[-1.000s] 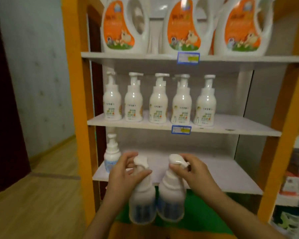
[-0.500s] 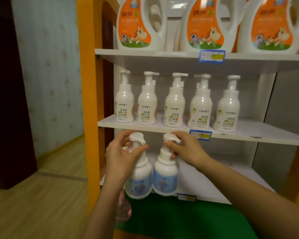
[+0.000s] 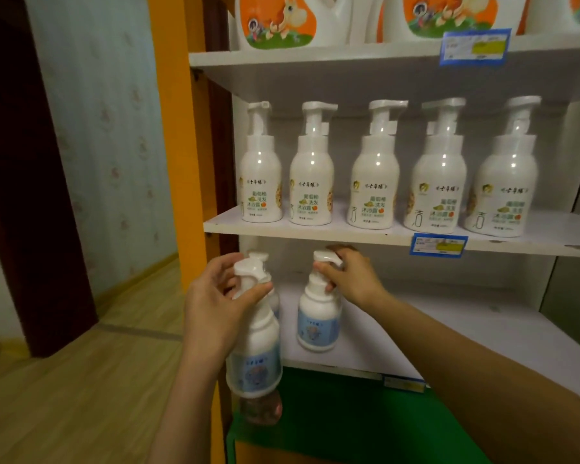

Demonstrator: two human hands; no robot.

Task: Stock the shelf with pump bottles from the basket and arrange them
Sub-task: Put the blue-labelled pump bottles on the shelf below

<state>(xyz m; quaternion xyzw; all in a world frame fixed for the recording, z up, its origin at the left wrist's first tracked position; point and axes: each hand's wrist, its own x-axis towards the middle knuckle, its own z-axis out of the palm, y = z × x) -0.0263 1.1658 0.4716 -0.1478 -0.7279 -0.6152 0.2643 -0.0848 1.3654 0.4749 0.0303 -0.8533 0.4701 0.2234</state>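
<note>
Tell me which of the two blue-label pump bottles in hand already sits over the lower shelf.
The blue-label pump bottle in the right hand, at, is over the lower shelf. The one in the left hand, at, hangs in front of the shelf's edge.

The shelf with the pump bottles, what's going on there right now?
A person is stocking the lower shelf. The right hand grips the pump head of a blue-label pump bottle that is at the shelf surface, near its left end. The left hand holds a second blue-label bottle by its pump, in front of the shelf edge and not yet on it. Five green-label pump bottles stand in a row on the shelf above.
</note>
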